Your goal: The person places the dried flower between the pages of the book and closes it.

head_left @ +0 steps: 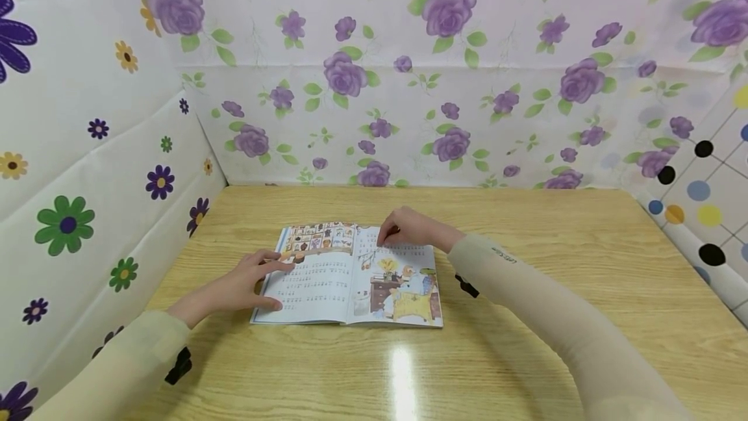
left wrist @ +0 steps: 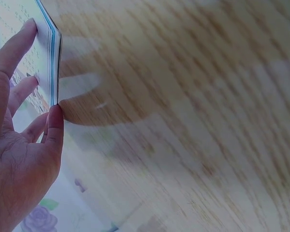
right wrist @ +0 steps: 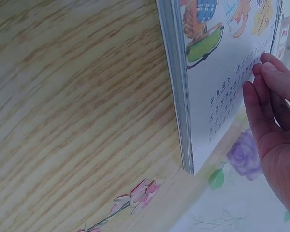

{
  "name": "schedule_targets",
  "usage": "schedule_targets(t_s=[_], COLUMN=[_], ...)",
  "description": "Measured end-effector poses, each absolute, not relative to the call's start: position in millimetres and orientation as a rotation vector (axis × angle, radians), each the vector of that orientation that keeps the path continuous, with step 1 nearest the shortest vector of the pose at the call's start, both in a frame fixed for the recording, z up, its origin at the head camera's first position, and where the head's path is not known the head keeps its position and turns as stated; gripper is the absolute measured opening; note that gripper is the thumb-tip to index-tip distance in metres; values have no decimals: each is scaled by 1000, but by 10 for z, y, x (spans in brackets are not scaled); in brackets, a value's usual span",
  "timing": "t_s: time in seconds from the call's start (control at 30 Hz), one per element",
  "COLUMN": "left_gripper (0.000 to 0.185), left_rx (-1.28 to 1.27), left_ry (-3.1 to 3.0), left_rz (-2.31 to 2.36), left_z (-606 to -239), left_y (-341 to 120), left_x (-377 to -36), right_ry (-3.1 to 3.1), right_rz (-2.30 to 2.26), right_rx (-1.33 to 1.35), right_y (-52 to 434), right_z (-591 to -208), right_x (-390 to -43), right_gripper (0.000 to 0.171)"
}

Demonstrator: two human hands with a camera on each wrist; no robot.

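Observation:
An open picture book (head_left: 321, 307) lies on the table, with printed text and coloured drawings on both pages. My left hand (head_left: 245, 281) rests on the left page with its fingers spread. In the left wrist view, the left hand (left wrist: 26, 150) has fingertips on the page and one at the book's edge (left wrist: 54, 63). Over the upper part of the right page is my right hand (head_left: 409, 226), fingers pointing down at the lines of text. The right wrist view shows that right hand (right wrist: 275, 111) with thumb and fingertips close together near the page (right wrist: 208, 130), gripping nothing visible.
The wooden table (head_left: 526, 265) extends around the book. A floral cloth (head_left: 409, 115) hangs behind it, a flowered sheet (head_left: 117, 180) at the left and a dotted one (head_left: 701, 213) at the right. A pink flower pattern (right wrist: 135, 195) shows on the table.

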State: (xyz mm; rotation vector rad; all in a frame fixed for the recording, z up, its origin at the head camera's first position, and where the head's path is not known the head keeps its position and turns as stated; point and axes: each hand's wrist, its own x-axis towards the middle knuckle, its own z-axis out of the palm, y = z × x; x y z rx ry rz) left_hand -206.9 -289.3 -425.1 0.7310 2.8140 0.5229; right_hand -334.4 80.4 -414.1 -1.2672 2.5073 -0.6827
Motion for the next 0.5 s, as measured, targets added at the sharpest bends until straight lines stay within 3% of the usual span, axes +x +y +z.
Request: schedule_targets(t_s=[0.5], left_gripper=[70], left_rx=[721], left_ry=[2814], left_rz=[517], left_z=[-4229], left_y=[-2886], left_x=[-2065], right_ry=[2553], right_rz=[-729], right_rx=[-1236], right_y=[793], right_z=[-4148], right_x=[-3294], right_gripper=[12])
